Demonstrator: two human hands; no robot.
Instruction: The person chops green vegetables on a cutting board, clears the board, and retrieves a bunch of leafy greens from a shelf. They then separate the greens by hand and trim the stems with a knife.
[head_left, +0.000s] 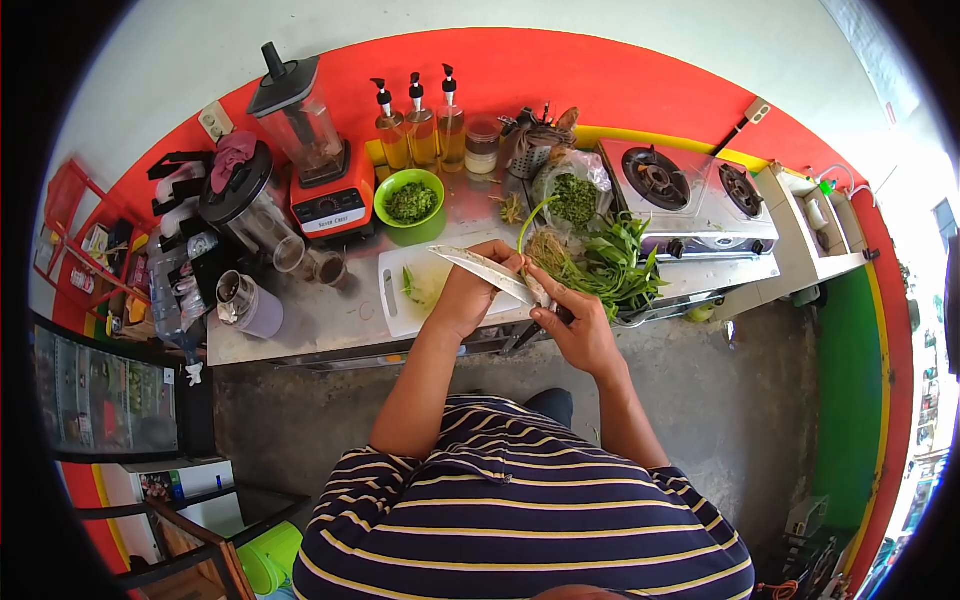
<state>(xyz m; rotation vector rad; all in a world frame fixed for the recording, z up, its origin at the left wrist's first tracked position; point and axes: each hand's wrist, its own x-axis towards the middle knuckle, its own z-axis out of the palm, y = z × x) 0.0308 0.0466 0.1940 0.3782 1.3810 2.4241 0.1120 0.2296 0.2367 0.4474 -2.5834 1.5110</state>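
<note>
My right hand (582,328) is closed around the dark handle of a knife (487,272). The blade points left, across the front of my left hand (472,292). Closed fingers of that left hand grip a green stalk (524,232), which curves upward; its pale lower end lies by the blade and my right fingers. Below and behind my left hand is a white cutting board (398,292) with a few green scraps on it. Leafy greens (622,262) with stringy roots lie just beyond my right hand.
Chopped greens fill a green bowl (410,228) and a plastic bag (574,202). A red blender (330,192), pump bottles (421,135) and a utensil holder (528,155) line the back. At right stands a two-burner gas stove (690,205); at left, a lidded container (250,312).
</note>
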